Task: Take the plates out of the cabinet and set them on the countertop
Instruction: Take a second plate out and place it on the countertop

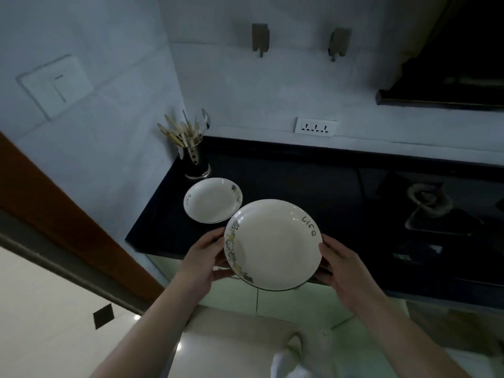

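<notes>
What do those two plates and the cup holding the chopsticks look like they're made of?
The held plate and the plate on the countertop look like glazed ceramic: white, glossy, with small light glints, printed rim pictures and a dark edge line; melamine can't be ruled out. The utensil holder looks like polished metal, probably stainless steel, from its mirror-like sheen and slotted side.

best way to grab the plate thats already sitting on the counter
Take the plate on the countertop by its raised rim, from the near right edge. It lies flat and upright, and the utensil holder crowds its far left side.
</notes>
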